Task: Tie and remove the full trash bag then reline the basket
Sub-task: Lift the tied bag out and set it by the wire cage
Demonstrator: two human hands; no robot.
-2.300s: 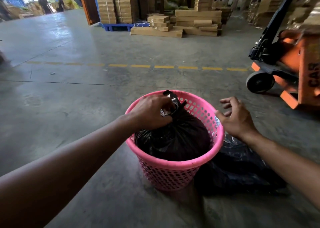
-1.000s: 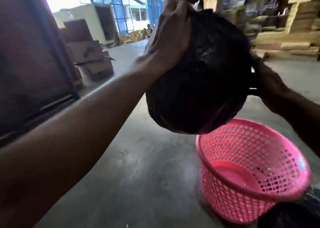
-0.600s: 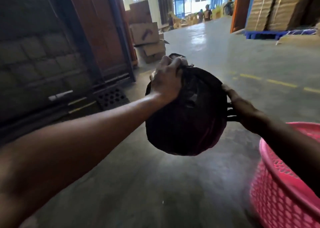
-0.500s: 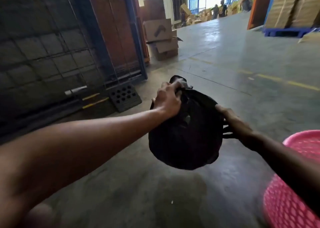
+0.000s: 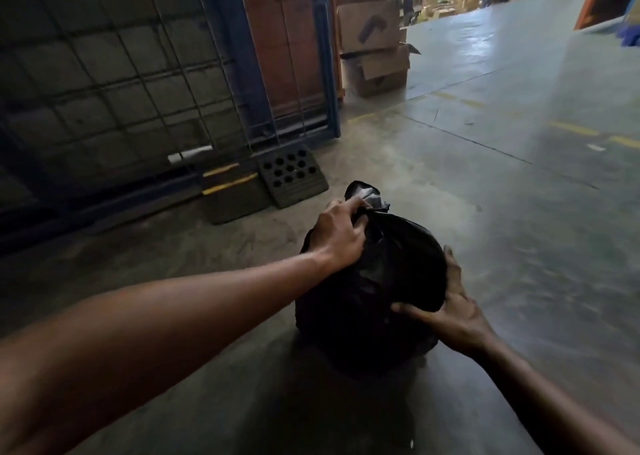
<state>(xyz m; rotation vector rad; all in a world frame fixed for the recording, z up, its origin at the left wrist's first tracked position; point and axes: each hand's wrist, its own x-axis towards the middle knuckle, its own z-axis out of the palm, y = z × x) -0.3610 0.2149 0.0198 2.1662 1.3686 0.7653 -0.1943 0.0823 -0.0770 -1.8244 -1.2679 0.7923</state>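
Bag [image 5: 370, 292] now down on concrete floor [image 5: 519, 247]; half second ago it hung in air. Basket gone from view. Left hand [image 5: 337, 238] fingers clamped on knotted neck; right hand [image 5: 450, 311] fingers spread flat against bag side. Removal looks nearly done: next, let go, reline basket.

Floor [image 5: 519, 212] I'm looking at is bare grey concrete, kinda shiny toward the open doorway, with a dashed yellow line [image 5: 575, 129] running across on the right. The black trash bag [image 5: 374, 292] is sitting low on it or just above, can't tell if it's touching. A black rubber ramp block [image 5: 291, 177] and stacked cardboard boxes [image 5: 375, 63] are sitting on it by the blue gate frame [image 5: 325, 74].
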